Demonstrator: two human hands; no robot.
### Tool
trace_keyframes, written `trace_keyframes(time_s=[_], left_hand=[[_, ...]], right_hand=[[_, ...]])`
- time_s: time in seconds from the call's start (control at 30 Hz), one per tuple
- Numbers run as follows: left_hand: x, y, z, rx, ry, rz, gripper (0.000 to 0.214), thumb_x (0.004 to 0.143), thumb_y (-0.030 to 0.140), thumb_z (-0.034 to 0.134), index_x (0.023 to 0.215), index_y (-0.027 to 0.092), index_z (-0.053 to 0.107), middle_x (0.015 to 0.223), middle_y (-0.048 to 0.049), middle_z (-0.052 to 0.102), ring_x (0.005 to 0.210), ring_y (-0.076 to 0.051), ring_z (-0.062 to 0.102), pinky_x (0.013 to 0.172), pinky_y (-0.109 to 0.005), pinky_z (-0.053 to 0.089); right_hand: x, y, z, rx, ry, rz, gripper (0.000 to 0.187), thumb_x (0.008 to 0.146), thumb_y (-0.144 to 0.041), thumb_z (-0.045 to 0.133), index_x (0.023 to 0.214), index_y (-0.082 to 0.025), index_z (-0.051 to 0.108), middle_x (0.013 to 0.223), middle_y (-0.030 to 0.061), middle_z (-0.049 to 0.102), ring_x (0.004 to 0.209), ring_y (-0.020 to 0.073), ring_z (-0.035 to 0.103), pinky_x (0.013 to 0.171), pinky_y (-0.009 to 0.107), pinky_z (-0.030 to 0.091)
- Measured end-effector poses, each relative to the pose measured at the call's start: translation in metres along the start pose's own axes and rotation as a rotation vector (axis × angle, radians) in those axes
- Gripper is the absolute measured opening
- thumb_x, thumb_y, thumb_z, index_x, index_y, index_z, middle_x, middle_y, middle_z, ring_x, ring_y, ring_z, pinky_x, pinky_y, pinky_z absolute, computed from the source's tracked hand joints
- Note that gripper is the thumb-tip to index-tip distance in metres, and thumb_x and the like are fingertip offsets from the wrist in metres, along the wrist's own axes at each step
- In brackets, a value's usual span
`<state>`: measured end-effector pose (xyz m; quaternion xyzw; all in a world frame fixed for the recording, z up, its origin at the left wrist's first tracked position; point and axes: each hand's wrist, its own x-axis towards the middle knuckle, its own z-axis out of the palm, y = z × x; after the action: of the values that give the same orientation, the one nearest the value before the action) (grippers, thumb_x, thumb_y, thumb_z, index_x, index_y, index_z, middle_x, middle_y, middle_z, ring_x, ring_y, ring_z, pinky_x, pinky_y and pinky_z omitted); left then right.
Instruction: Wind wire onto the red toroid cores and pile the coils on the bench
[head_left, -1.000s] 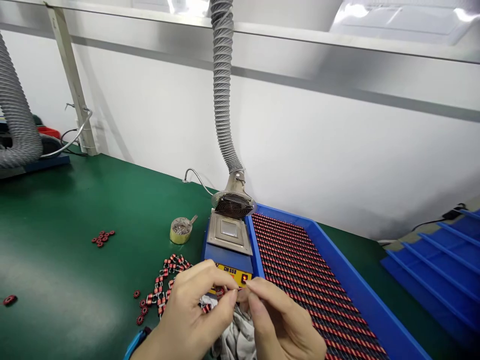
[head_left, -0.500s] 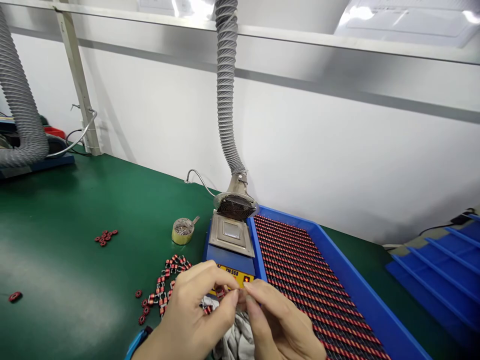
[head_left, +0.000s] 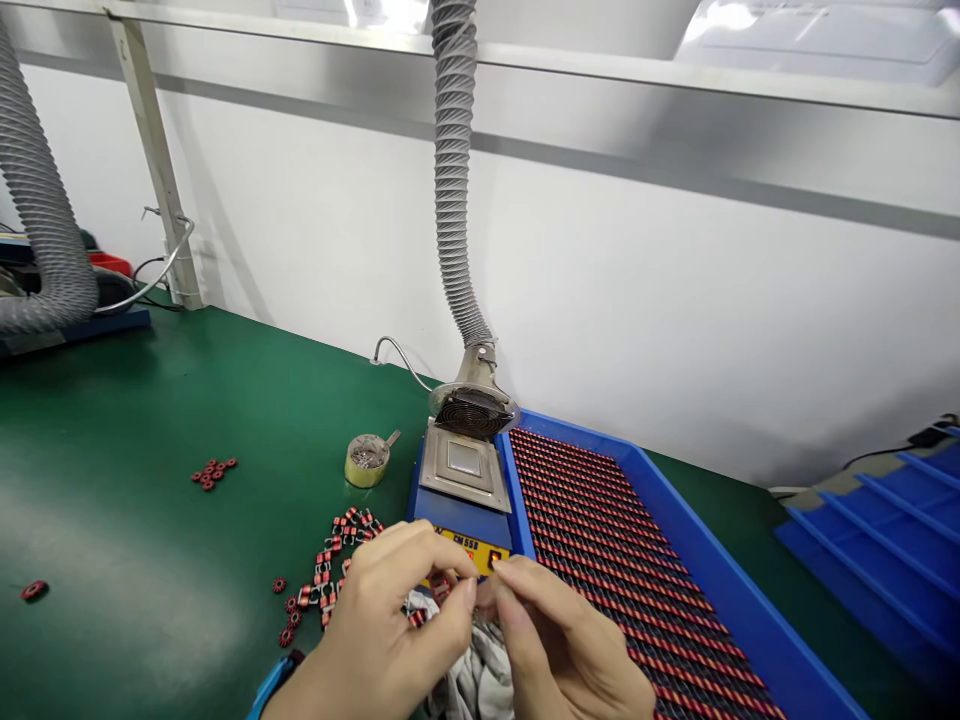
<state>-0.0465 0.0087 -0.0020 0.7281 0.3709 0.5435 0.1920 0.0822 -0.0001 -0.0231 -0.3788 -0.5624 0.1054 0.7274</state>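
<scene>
I am bringing my left hand (head_left: 379, 625) and right hand (head_left: 570, 640) together low in the frame, just above a crumpled grey cloth (head_left: 476, 675) that seems to be there to give my hands a soft place to work. My fingers are curled inward and my fingertips (head_left: 471, 592) are nearly meeting in a tight pinch, but they hide whatever lies between them, so I cannot tell whether I am grasping anything. A small red striped part (head_left: 441, 586) is showing just beside my left fingers. More loose striped parts (head_left: 334, 560) are lying on the green bench (head_left: 135, 440) left of my hands, within easy reach. Just ahead of my fingers, a blue-cased solder station (head_left: 461, 520) is sitting under a grey fume hose (head_left: 454, 200), which appears to be placed to draw off fumes. To the right, a blue tray (head_left: 675, 520) is holding tight rows of striped parts, close enough to reach without stretching. A few red rings (head_left: 214, 473) are lying farther left.
</scene>
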Motion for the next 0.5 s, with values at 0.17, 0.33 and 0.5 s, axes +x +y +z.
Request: trace_keyframes(time_s=[0.17,0.33,0.5], left_hand=[[0.0019,0.0027,0.0,0.002,0.033,0.01,0.019,0.085,0.007,0.053,0.074,0.021,0.06,0.062,0.0066,0.061,0.056,-0.008,0.054,0.062,-0.017,0.046],[0.0026,0.0039,-0.0016,-0.011,0.014,-0.004,0.018,0.085,0.009,0.054,0.073,0.02,0.061,0.062,0.0059,0.062,0.057,-0.008,0.056,0.064,-0.018,0.047],[0.0051,0.0048,-0.0021,-0.024,0.026,0.009,0.019,0.084,0.009,0.053,0.07,0.019,0.06,0.06,0.0058,0.06,0.055,-0.008,0.054,0.06,-0.019,0.046]], right_hand=[[0.0033,-0.0002,-0.001,-0.006,-0.036,-0.067,0.043,0.075,0.002,0.067,0.097,-0.033,0.08,0.079,-0.0106,0.079,0.068,0.0114,0.068,0.074,0.021,0.055],[-0.0003,0.0043,-0.0024,-0.027,-0.016,-0.062,0.04,0.075,0.0,0.069,0.096,-0.032,0.081,0.081,-0.0093,0.078,0.07,0.0126,0.067,0.075,0.021,0.054],[-0.0034,0.0071,-0.0013,-0.027,-0.012,-0.07,0.035,0.077,-0.004,0.069,0.096,-0.031,0.08,0.079,-0.0086,0.077,0.067,0.0124,0.066,0.073,0.022,0.054]])
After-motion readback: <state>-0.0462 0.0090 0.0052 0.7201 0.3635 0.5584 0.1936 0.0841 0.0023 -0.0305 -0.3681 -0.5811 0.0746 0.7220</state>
